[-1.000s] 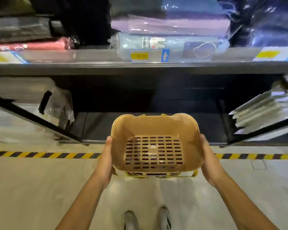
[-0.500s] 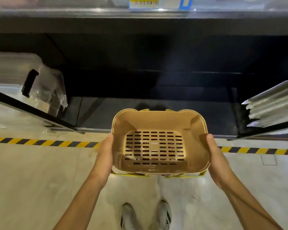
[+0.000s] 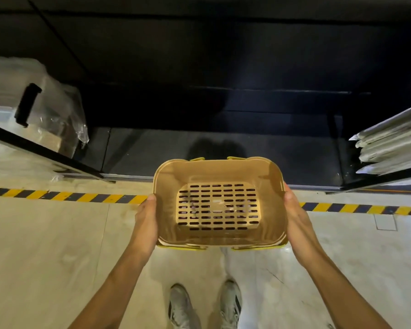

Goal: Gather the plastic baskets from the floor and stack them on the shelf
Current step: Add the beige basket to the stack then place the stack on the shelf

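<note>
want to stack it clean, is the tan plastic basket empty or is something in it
Empty: the tan slotted plastic basket, held between the left hand and right hand, shows only its bare slotted floor inside.

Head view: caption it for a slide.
Left hand and right hand grip a tan basket before a dark low shelf.

The tan basket [image 3: 217,203] is a plain sandy brown, its base patterned with even rows of short dark slots. A yellow basket [image 3: 183,246] shows as a bright rim beneath it. The shelf [image 3: 247,153] is black. The floor [image 3: 45,245] is pale cream, crossed by hazard tape [image 3: 69,195] in slanted yellow and black stripes. The sneakers [image 3: 179,302] are light grey. A black handle [image 3: 26,104] sits under clear plastic wrap [image 3: 64,115]. The stacked packets [image 3: 389,143] are off-white.
</note>
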The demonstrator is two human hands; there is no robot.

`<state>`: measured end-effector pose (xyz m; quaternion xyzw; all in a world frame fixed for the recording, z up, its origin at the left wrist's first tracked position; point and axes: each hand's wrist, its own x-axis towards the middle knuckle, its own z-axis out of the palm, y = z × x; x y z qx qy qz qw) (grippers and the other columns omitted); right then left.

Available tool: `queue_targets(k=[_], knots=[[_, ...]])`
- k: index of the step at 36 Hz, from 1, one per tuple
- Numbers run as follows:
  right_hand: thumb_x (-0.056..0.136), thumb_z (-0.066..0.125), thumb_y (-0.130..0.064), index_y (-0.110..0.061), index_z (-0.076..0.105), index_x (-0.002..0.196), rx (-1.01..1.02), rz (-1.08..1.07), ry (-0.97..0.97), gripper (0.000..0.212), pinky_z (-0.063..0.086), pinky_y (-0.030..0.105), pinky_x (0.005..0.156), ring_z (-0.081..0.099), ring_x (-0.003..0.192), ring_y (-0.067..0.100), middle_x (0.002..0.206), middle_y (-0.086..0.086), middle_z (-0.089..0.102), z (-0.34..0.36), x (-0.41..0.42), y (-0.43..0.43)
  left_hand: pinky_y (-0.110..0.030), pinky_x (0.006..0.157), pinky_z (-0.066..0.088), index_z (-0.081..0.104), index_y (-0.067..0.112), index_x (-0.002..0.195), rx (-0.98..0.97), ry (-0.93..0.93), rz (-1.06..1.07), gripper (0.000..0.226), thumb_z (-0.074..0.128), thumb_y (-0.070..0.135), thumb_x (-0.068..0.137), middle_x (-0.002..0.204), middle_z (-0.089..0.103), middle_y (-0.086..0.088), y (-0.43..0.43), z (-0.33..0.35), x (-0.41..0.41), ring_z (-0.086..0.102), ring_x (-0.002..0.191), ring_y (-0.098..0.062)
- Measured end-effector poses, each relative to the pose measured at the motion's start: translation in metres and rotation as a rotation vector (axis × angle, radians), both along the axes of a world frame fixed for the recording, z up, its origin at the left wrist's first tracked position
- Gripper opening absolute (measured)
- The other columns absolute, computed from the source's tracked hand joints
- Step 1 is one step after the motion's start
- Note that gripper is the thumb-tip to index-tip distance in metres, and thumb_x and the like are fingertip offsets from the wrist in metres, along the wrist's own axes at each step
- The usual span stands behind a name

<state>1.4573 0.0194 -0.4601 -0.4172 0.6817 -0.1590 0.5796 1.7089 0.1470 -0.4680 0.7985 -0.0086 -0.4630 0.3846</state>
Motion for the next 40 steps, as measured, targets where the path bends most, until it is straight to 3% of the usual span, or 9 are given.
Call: queue_targets(k=[5,14,19,21,24,29,32,35,40], knots=[[0.098,0.038,-0.070,-0.049,0.055,0.137,0.001,-0.003,0.015,0.047,0.049,0.046,0.106,0.056,0.123,0.016,0.137,-0.012,0.058,-0.002,0.001,-0.001,-0.031,0.096,0.032,0.033,0.026,0.154,-0.021,-0.010,0.009,0.055,0.022,0.053,0.107,0.132,0.043,0.009,-0.004,-0.004,-0.003,0.041,0.116,-0.010],[0.096,0.032,-0.067,-0.053,0.047,0.143,-0.078,0.092,-0.039,0.051,0.047,0.035,0.104,0.055,0.125,0.005,0.143,-0.018,0.052,-0.013,-0.014,0.012,-0.033,0.092,0.034,0.033,0.025,0.150,0.022,-0.017,-0.033,0.050,0.020,0.050,0.108,0.125,0.040,0.008,-0.006,-0.010,-0.009,0.040,0.113,-0.012],[0.103,0.031,-0.056,-0.042,0.048,0.147,-0.062,0.067,-0.042,0.049,0.044,0.029,0.097,0.053,0.119,0.005,0.135,-0.018,0.052,-0.015,-0.011,0.011,-0.032,0.091,0.034,0.048,0.034,0.113,0.007,-0.022,-0.060,0.031,0.020,0.047,0.109,0.105,0.050,0.012,-0.007,-0.007,-0.008,0.049,0.092,-0.006],[0.104,0.031,-0.055,-0.038,0.049,0.148,-0.036,0.039,-0.040,0.050,0.044,0.032,0.097,0.053,0.119,0.009,0.133,-0.014,0.054,-0.015,-0.011,0.011,-0.033,0.093,0.035,0.048,0.031,0.127,0.009,-0.038,-0.075,0.039,0.020,0.049,0.108,0.121,0.052,0.009,-0.005,-0.009,-0.006,0.050,0.102,-0.009],[0.106,0.031,-0.050,-0.039,0.056,0.134,-0.003,0.011,-0.020,0.039,0.049,0.027,0.087,0.061,0.100,0.006,0.114,-0.017,0.061,-0.014,-0.010,0.011,-0.035,0.092,0.035,0.046,0.031,0.127,0.019,-0.066,-0.098,0.037,0.021,0.049,0.107,0.138,0.046,0.002,-0.002,-0.014,-0.003,0.050,0.107,-0.012],[0.108,0.029,-0.047,-0.042,0.057,0.099,0.019,0.039,0.015,0.030,0.047,0.030,0.080,0.055,0.082,0.001,0.092,-0.023,0.055,-0.001,-0.004,0.010,-0.033,0.096,0.035,0.045,0.036,0.120,-0.015,-0.076,-0.117,0.030,0.020,0.048,0.108,0.124,0.047,0.008,0.000,-0.001,-0.009,0.044,0.111,-0.012],[0.108,0.027,-0.047,-0.045,0.055,0.097,-0.018,0.136,0.043,0.029,0.047,0.030,0.084,0.056,0.087,0.001,0.097,-0.026,0.055,0.008,-0.005,0.012,-0.038,0.107,0.037,0.046,0.038,0.139,-0.024,-0.142,-0.197,0.048,0.020,0.059,0.105,0.136,0.047,0.011,0.009,0.002,-0.007,0.045,0.121,-0.010],[0.106,0.028,-0.047,-0.049,0.049,0.127,-0.090,0.243,0.097,0.030,0.048,0.032,0.099,0.056,0.121,0.009,0.128,-0.020,0.056,0.014,-0.014,0.019,-0.047,0.114,0.038,0.035,0.054,0.146,-0.035,-0.245,-0.339,0.064,0.017,0.082,0.091,0.156,0.038,0.012,0.023,0.008,-0.003,0.040,0.142,-0.015],[0.084,0.037,-0.070,-0.041,0.030,0.155,-0.130,0.325,0.195,0.077,0.039,0.054,0.113,0.039,0.147,0.029,0.163,-0.003,0.036,0.035,-0.026,0.033,-0.048,0.121,0.025,0.022,0.053,0.153,0.030,-0.318,-0.370,0.053,0.026,0.060,0.101,0.167,0.019,0.012,0.051,0.047,-0.008,0.021,0.153,-0.018]])
